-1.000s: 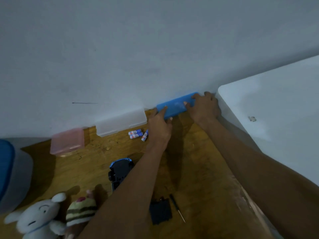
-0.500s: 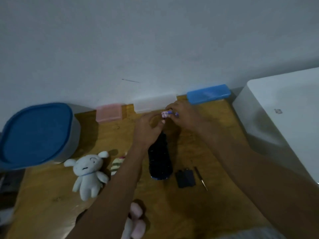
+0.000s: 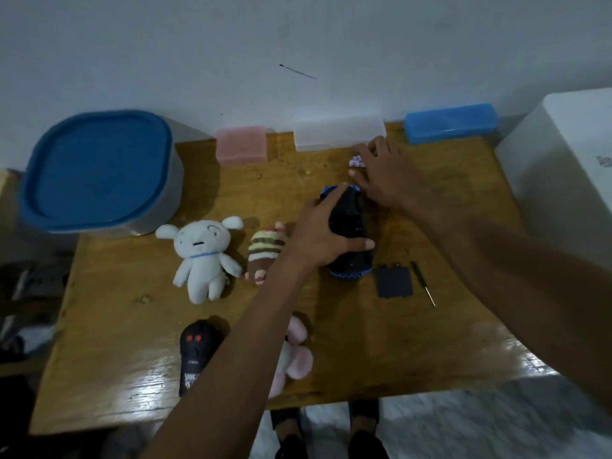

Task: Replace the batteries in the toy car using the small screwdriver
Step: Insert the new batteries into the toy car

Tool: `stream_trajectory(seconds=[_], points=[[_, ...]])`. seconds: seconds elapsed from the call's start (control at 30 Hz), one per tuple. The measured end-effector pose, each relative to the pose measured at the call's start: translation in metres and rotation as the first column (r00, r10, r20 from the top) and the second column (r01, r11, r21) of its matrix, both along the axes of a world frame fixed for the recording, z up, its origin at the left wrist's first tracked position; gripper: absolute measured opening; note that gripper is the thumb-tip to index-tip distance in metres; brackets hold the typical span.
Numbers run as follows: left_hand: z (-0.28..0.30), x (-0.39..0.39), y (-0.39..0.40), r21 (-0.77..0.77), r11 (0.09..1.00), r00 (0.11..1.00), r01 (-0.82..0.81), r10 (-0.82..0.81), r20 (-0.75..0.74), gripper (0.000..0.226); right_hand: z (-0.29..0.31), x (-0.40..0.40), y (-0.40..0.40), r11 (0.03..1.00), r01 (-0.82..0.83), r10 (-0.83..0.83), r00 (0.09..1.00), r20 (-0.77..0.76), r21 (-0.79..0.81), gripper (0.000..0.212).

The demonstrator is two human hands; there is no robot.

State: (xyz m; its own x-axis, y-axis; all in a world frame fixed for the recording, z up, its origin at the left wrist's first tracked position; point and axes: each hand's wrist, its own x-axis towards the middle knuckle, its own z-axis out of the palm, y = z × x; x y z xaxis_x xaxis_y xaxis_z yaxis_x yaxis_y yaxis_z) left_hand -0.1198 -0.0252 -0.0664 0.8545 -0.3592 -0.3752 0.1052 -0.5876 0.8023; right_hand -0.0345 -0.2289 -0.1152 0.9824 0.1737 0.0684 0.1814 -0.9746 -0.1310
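wooden table [image 3: 414,352]: landmark, everything sits on it, wall at far edge
black plush [image 3: 195,349]: near edge of table, left of left forearm
pink plush [image 3: 298,356]: near edge, partly hidden under left forearm
screwdriver [image 3: 423,283]: small, dark handle, lies flat mid-table, just right of battery cover
battery cover [image 3: 394,280]: black square, flat, between toy car and screwdriver
white plush [image 3: 202,256]: mid-table, left side
striped plush [image 3: 265,253]: beside white plush, touching left wrist area
toy car [image 3: 347,223]: mid-table, upside down, dark underside up, blue rim showing
left hand [image 3: 318,233]: arm reaches in from near edge, fingers and thumb wrapped over car body, gripping it
right hand [image 3: 381,173]: arm comes in from right, just beyond car's far end, fingers curled, pinching batteries
batteries [image 3: 357,161]: white-pink, in right fingertips; count unclear
pink box [image 3: 241,144]: far edge
clear box [image 3: 337,132]: far edge, just behind right hand
blue box [image 3: 450,122]: far right corner
blue-lidded tub [image 3: 99,167]: far left corner
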Motion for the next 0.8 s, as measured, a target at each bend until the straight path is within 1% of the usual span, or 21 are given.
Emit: stream_trajectory(seconds=[0.1, 0.27, 0.4, 0.53, 0.6, 0.67, 0.73, 0.8], points=[[0.002, -0.007, -0.001, 0.020, 1.000, 0.999, -0.003, 0.003, -0.037, 0.120, -0.006, -0.002, 0.004, 0.999, 0.008, -0.007, 0.999, 0.035, -0.041, 0.035], [0.006, -0.013, -0.004, 0.037, 0.999, 0.994, 0.016, -0.012, -0.104, 0.127, -0.013, -0.006, 0.003, 0.997, -0.031, 0.038, 0.994, 0.099, -0.068, 0.034], [0.005, -0.012, -0.004, 0.023, 1.000, 0.993, -0.013, 0.016, -0.117, 0.132, -0.012, -0.007, 0.004, 0.999, -0.043, 0.045, 0.995, 0.087, -0.031, 0.030], [0.003, -0.012, -0.006, -0.001, 0.999, 0.992, -0.047, 0.047, -0.117, 0.131, -0.007, -0.011, 0.002, 0.998, -0.059, 0.058, 0.995, 0.080, 0.007, 0.033], [0.002, -0.012, -0.006, 0.000, 0.999, 0.993, -0.048, 0.048, -0.110, 0.130, -0.005, -0.013, -0.001, 0.998, -0.062, 0.062, 0.995, 0.077, -0.006, 0.037], [0.000, -0.011, -0.006, 0.009, 0.998, 0.992, -0.055, 0.056, -0.110, 0.131, -0.004, -0.015, -0.003, 0.999, -0.005, 0.008, 0.995, 0.098, -0.034, 0.050], [-0.002, -0.011, -0.007, 0.000, 0.997, 0.990, -0.075, 0.074, -0.122, 0.133, -0.004, -0.018, -0.002, 0.989, 0.148, -0.149, 0.979, 0.136, 0.019, 0.067], [-0.002, -0.011, -0.009, -0.003, 0.997, 0.990, -0.079, 0.078, -0.121, 0.136, -0.006, -0.020, 0.002, 0.950, 0.299, -0.308, 0.946, 0.102, 0.094, 0.080]])
